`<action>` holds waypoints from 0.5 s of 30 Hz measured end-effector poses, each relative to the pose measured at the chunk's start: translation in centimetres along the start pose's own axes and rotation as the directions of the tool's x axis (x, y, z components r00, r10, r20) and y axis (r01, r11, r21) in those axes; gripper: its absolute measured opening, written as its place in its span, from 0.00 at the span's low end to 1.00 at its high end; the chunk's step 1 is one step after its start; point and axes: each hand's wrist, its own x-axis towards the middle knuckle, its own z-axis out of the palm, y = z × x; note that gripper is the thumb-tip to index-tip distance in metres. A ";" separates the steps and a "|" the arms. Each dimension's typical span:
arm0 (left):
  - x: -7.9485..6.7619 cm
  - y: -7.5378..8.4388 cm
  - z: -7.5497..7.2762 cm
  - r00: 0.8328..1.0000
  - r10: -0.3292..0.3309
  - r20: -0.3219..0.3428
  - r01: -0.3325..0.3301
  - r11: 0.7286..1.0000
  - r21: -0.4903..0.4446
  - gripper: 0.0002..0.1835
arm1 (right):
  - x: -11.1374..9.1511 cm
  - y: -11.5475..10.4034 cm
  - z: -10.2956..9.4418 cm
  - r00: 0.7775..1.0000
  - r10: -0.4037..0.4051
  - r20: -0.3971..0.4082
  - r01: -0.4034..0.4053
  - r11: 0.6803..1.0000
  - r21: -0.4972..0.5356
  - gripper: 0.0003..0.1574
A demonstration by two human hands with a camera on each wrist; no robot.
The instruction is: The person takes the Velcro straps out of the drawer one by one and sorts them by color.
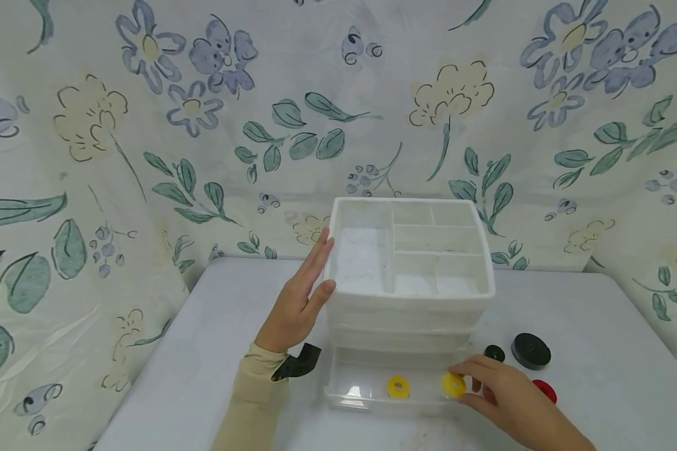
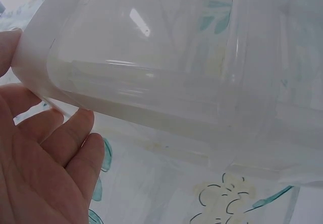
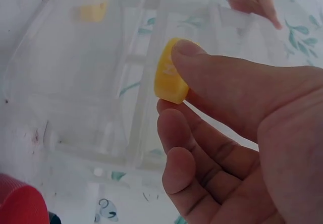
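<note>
A white plastic drawer organizer stands on the table, its clear bottom drawer pulled out toward me. One yellow ring lies in that drawer. Over the drawer's right end my right hand pinches a second yellow ring between thumb and fingers; the right wrist view shows pale lettering on it. My left hand rests against the organizer's left side, fingers straight and pointing up along it. In the left wrist view, the left fingertips lie along the organizer's edge.
Right of the organizer lie a large black disc, a smaller black disc and a red round piece partly behind my right hand. Divided compartments form the organizer's top. A floral cloth hangs behind the white table.
</note>
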 end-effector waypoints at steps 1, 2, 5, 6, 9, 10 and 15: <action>0.0 0.0 0.0 1.000 0.000 -0.001 0.000 1.000 0.001 0.33 | -0.1 0.1 0.0 1.000 0.024 0.005 -0.024 1.000 0.003 0.21; 0.0 0.0 0.0 1.000 0.001 -0.001 -0.001 1.000 0.000 0.33 | -0.2 0.1 -0.1 0.999 0.043 0.006 -0.043 0.999 0.004 0.21; 0.0 0.0 0.0 1.000 0.003 -0.003 -0.003 1.000 -0.001 0.33 | -0.5 0.2 -0.2 0.994 0.106 0.008 -0.106 0.994 -0.007 0.21; 0.0 0.0 0.0 1.000 0.003 -0.002 -0.003 1.000 -0.002 0.33 | -0.6 0.3 -0.2 0.992 0.128 0.009 -0.128 0.992 -0.008 0.21; 0.0 0.1 0.0 1.000 0.000 -0.001 0.000 1.000 -0.003 0.33 | -1.0 0.5 -0.2 0.986 0.167 -0.004 -0.167 0.986 -0.024 0.21; 0.0 0.1 0.0 1.000 -0.002 -0.001 0.002 1.000 -0.003 0.33 | -1.1 0.5 -0.2 0.985 0.171 -0.016 -0.172 0.985 -0.032 0.21; 0.0 0.2 -0.1 1.000 0.000 -0.001 0.000 1.000 -0.005 0.33 | -1.6 0.9 -0.1 0.980 0.193 -0.049 -0.195 0.980 -0.028 0.22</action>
